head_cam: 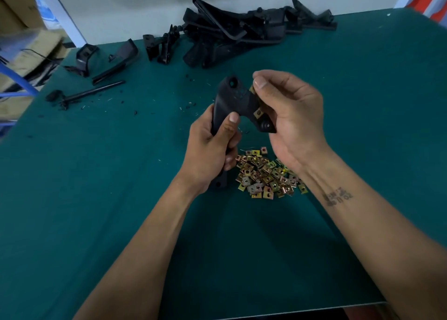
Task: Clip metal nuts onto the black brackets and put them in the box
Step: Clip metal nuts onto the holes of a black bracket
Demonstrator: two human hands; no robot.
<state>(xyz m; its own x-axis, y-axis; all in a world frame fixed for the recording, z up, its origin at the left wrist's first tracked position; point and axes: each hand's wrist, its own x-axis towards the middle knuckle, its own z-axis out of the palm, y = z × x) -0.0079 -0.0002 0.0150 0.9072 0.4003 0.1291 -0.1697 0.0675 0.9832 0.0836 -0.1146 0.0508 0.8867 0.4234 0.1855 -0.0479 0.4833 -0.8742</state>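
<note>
My left hand (212,148) grips the lower shaft of a black plastic bracket (238,97), held upright above the green table. One brass-coloured metal nut (258,113) sits clipped on the bracket's right edge. My right hand (290,116) pinches another metal nut (252,89) between thumb and fingers against the bracket's upper right edge. A heap of several loose metal nuts (266,174) lies on the table just below both hands. No box for finished parts is clearly in view.
A big pile of black brackets (242,29) lies at the table's far edge, with smaller black parts (108,58) and a rod (92,92) to the left. Cardboard boxes (24,41) stand beyond the left edge. Black crumbs dot the green mat (96,198).
</note>
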